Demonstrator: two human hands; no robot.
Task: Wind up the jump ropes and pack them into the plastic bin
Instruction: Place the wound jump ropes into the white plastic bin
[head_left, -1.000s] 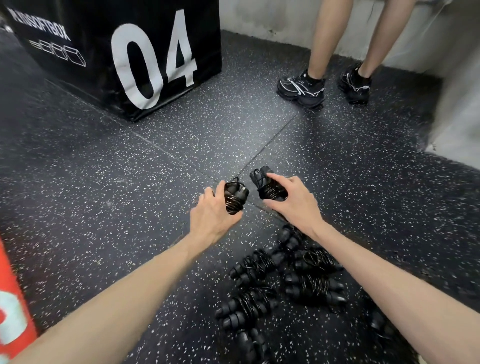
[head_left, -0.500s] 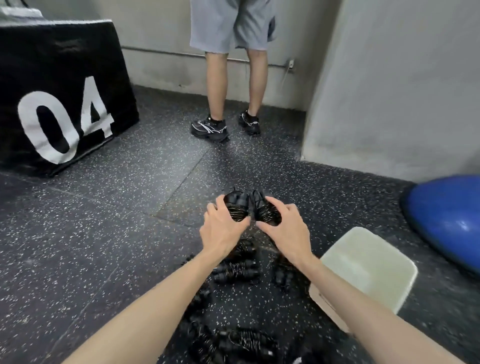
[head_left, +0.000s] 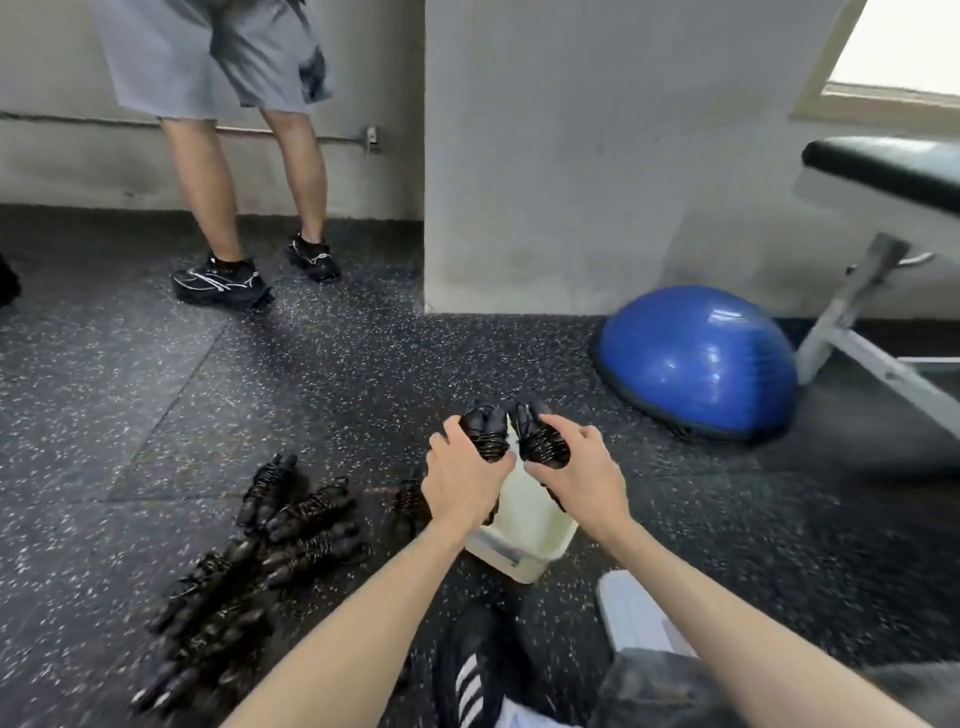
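My left hand (head_left: 460, 480) grips a wound black jump rope (head_left: 485, 428). My right hand (head_left: 579, 475) grips a second wound black jump rope (head_left: 537, 436). Both bundles are held side by side just above the pale plastic bin (head_left: 524, 525), which stands on the floor partly hidden behind my hands. Several more wound black ropes (head_left: 291, 525) lie in a row on the floor to the left of the bin.
A person in grey shorts and black sneakers (head_left: 221, 280) stands at the back left. A blue half-ball (head_left: 696, 358) and a weight bench (head_left: 878, 208) are at the right, against a grey wall (head_left: 571, 182). My own shoe (head_left: 475, 670) is below the bin.
The view has swung right, from the black 04 box to the bin. Both hands, still holding their ropes, have come together and now hang over the bin.
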